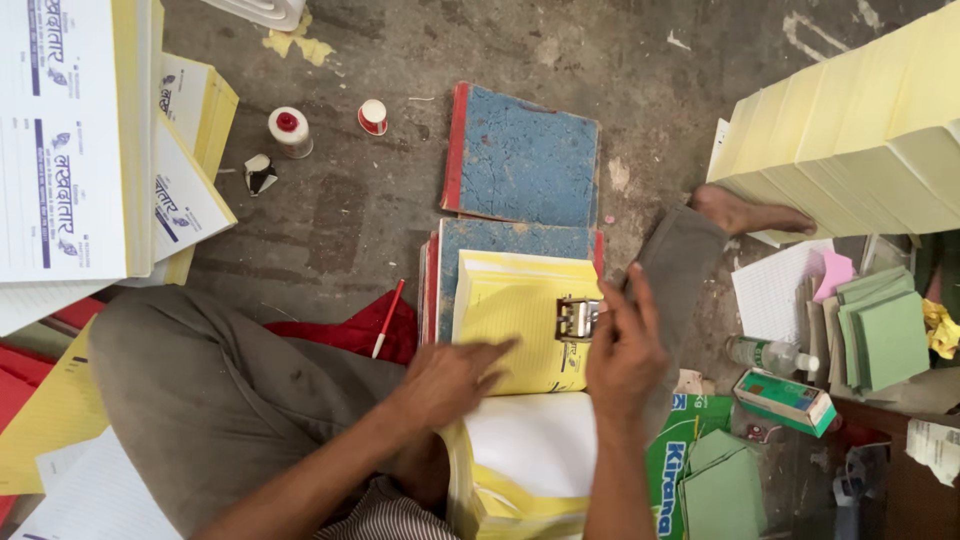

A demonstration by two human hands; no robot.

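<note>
The right hand (625, 350) is seen from above, fingers extended and loosely together, pressed over a small silver metal stamping device (577, 319) at the right edge of a pad of yellow paper sheets (515, 320). Whether the device is gripped or only pushed down cannot be told, since the palm side is hidden. At nine o'clock from it, the left hand (450, 380) is laid flat and open on the lower part of the same yellow pad, index finger stretched toward the device, nothing held.

The yellow pad is stacked on a blue cloth-covered book with a red spine (500, 240); a second such blue book (525, 160) lies just beyond, at twelve o'clock. At six o'clock from the hands, a thick pile of white and yellow sheets (530, 450) rests against the person's lap.

For the pressing to be done well, the sheet is best kept flat and still under the left palm, with the device squared to the paper edge and pushed straight down.

Farther out, a red pen (388, 318) lies at nine o'clock on red cloth, two small red-capped white pots (290, 130) at eleven o'clock, printed white forms (70, 140) at ten o'clock, tall pale yellow paper stacks (850, 140) at two o'clock, and green card pieces (885, 335) at three o'clock. All rests on a grey concrete floor (340, 220).
</note>
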